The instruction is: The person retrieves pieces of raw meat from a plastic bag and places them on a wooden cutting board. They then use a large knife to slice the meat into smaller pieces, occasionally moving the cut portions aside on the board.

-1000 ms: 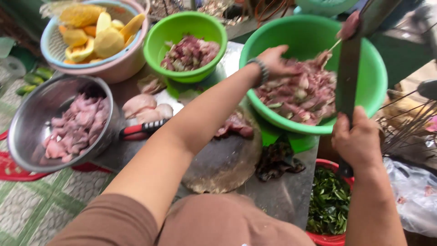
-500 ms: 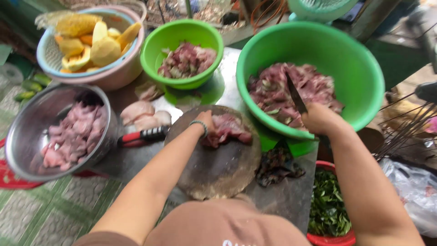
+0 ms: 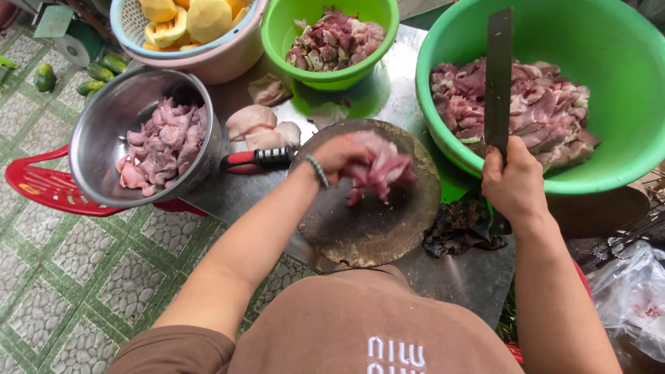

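Note:
My left hand point(image 3: 341, 156) grips a pink piece of raw meat point(image 3: 385, 170) and holds it just above a round, worn wooden chopping block point(image 3: 374, 221). In my right hand point(image 3: 514, 183) is a long dark cleaver point(image 3: 499, 76), its blade pointing up and away over the rim of the large green basin point(image 3: 623, 104). That basin holds a heap of cut meat point(image 3: 533, 111). A beaded bracelet circles my left wrist.
A steel bowl point(image 3: 104, 131) of pale pink meat stands at left on a red stool point(image 3: 41, 187). A small green bowl point(image 3: 291, 28) of chopped meat, a pink basin point(image 3: 222, 62) of yellow fruit, a red-handled knife point(image 3: 256, 159) and pale meat pieces point(image 3: 260, 125) lie behind the block.
My left hand has lifted the meat off the block. My right hand has swung the cleaver upright beside the green basin. The camera has shifted left and down.

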